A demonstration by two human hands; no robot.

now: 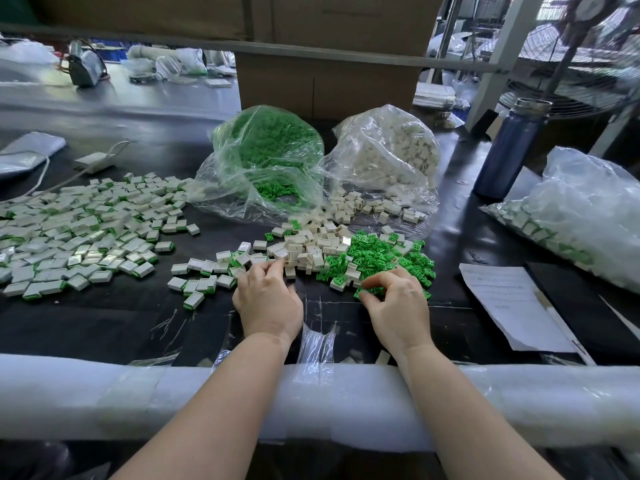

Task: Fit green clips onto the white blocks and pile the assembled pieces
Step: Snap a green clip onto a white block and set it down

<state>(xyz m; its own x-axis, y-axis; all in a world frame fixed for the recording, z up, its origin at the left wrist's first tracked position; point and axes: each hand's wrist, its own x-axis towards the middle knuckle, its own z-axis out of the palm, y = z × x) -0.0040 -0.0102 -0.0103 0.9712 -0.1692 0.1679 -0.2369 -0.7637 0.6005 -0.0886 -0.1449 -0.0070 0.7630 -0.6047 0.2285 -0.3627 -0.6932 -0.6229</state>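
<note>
Two hands work at the middle of a black bench (104, 327). At 11 o'clock from the wrist, the left hand (268, 299) reaches into the near edge of the loose white blocks (311, 249), its fingers curled, thumb and forefinger pinching at a block there. Whether the block is lifted cannot be told. The right hand (398, 306) sits just beside it at 3 o'clock, fingers curled down onto the green clips (381, 258), pinching among those at the heap's near edge.

Blocks and clips lie touching, the clips at 3 o'clock of the blocks. Well apart at 9 o'clock spreads the wide pile of assembled pieces (79, 233), white with green edges, with a few stragglers trailing toward the left hand.

At 12 o'clock stand two open clear bags: the clip bag (266, 154) and, to its right, the block bag (388, 150), both spilling toward the heaps. Farther right are a blue bottle (509, 150), a sealed bag (581, 216) of finished pieces and a paper sheet (509, 303). White foam padding (104, 393) runs along the near edge under both forearms.
</note>
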